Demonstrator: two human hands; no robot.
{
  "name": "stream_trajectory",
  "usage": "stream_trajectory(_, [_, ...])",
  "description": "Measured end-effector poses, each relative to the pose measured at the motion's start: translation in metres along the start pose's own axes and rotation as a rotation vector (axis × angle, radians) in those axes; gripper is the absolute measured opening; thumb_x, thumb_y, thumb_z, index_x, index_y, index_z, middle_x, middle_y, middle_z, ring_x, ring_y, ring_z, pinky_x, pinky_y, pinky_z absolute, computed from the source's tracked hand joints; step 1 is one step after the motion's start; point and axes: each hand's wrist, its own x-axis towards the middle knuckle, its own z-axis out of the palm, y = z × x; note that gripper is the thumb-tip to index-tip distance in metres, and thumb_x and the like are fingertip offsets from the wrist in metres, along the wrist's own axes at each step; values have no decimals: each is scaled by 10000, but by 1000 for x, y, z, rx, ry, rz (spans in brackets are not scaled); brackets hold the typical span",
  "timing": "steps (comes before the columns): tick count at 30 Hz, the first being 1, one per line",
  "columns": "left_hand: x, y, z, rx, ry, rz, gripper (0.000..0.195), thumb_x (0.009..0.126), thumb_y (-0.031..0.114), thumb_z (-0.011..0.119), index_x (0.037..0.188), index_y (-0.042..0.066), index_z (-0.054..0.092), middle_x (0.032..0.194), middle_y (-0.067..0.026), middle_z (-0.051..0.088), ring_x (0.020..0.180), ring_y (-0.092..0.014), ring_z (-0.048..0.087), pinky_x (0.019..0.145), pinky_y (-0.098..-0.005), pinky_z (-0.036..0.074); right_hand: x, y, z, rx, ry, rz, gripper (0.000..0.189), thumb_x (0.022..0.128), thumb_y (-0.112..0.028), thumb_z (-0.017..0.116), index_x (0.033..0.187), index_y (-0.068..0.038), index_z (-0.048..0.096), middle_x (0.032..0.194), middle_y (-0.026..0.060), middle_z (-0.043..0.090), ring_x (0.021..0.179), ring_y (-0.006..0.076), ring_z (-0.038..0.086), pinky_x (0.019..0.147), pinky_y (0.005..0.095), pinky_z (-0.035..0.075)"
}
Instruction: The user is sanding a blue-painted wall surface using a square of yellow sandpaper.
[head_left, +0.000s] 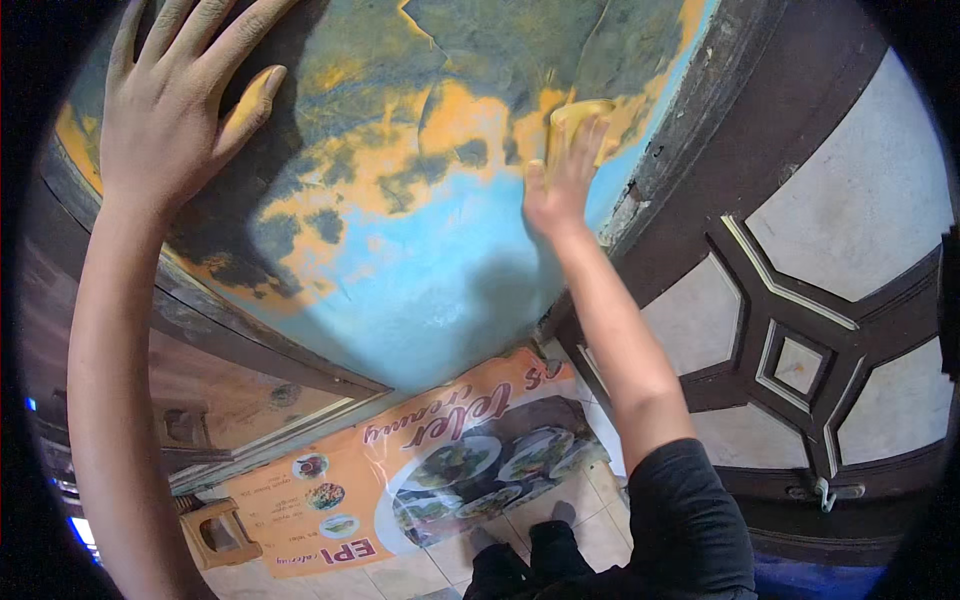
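My right hand (559, 191) presses a yellow pad (571, 112), perhaps a sponge or sanding pad, flat against the wall (442, 247). The fingers lie over the pad, near the wall's right edge. Light blue paint covers the wall's lower part; higher up are ragged orange patches and dark grey, cracked areas. On the upper left, my left hand (169, 112) is raised with fingers spread and holds nothing. Its palm faces the wall, some fingertips are cut off by the picture's top edge, and dust seems to coat the skin. Whether it touches the wall I cannot tell.
A worn dark frame (675, 142) borders the wall on the right, beside a dark door with pale panels (847, 195) and a metal hook (826, 495). A printed banner with food pictures (390, 480) covers tiled floor (517, 529) near my feet. A tan stool-like object (196, 536) stands left.
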Motion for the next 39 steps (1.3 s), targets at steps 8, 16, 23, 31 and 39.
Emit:
stream_trajectory(8, [3, 5, -4, -198, -108, -105, 614, 1020, 579, 366, 1456, 207, 587, 1615, -147, 428, 1544, -388, 296, 1266, -633, 73, -44, 21, 6, -98, -33, -84, 788, 988, -402, 597, 1661, -321, 197, 1739, 174, 20, 1572, 505, 19, 1175, 765, -34])
stream_trajectory(16, [5, 5, -1, -308, 5, -127, 611, 1002, 584, 393, 1466, 234, 579, 1630, -124, 415, 1549, -380, 287, 1268, -633, 61, -51, 33, 2, -99, -23, -124, 754, 988, -522, 560, 1648, -333, 250, 1740, 160, 58, 1570, 507, 12, 1195, 737, -18])
stream_trajectory(23, [3, -5, -7, -138, -171, -93, 618, 979, 583, 429, 1486, 255, 562, 1638, -107, 408, 1555, -374, 279, 1272, -624, 56, 7, -3, 4, -37, -40, -116, 775, 975, -574, 555, 1648, -330, 260, 1739, 167, 61, 1572, 502, 9, 1186, 749, -23])
stream_trajectory(31, [5, 5, -5, -404, -82, -158, 606, 987, 569, 423, 1483, 251, 566, 1640, -107, 405, 1561, -364, 268, 1272, -619, 63, -51, 24, 4, -162, -63, -153, 776, 1000, -551, 543, 1661, -330, 199, 1739, 165, 48, 1572, 500, 32, 1181, 762, -14])
stream_trajectory(39, [6, -1, -6, -154, -148, -94, 599, 984, 544, 432, 1473, 228, 573, 1629, -128, 416, 1554, -379, 281, 1265, -622, 77, -32, -3, 14, -50, 51, 90, 871, 974, -530, 555, 1671, -180, 167, 1714, 261, 47, 1564, 529, 9, 1208, 710, 11])
